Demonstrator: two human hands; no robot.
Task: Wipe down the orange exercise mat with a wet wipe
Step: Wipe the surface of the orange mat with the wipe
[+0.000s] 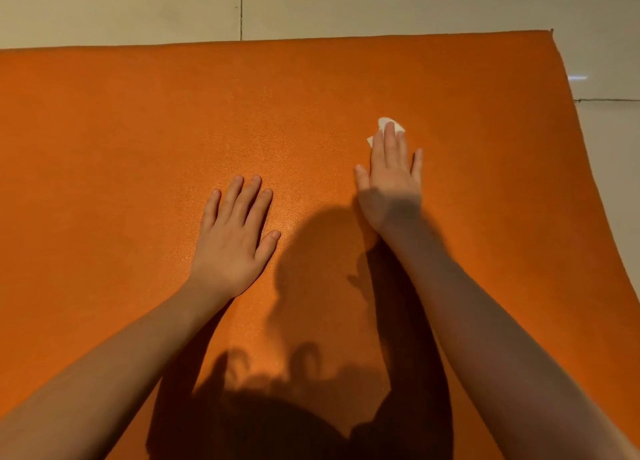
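On the left side of the mat (pixel 121 140), which lies on the pale tiled floor (pixel 121 5), the surface is bare orange with no streaks I can make out, so I cannot judge how much is already wiped. Next comes the left hand (pixel 235 237), palm down, fingers straight and slightly spread, pressing on the mat and gripping nothing; I read it as a brace. Between the hands falls a dark shadow (pixel 311 286) that hides any damp sheen there. Right of it, the right hand (pixel 391 182) lies flat too, fingers straight and close together, pressing the wipe (pixel 382 121) against the mat; only white corners peek out past the fingertips and beside the forefinger. This looks like mid-wipe. To do it well I would press through the whole flat of the fingers, not the tips alone, so the wipe does not bunch or slip out in front. I would run long overlapping strokes and let the left hand pin the mat against sliding. Farthest right, the mat's edge bows outward over the floor; I cannot tell whether it curls or the lens bends it, but I'd wipe out to it.
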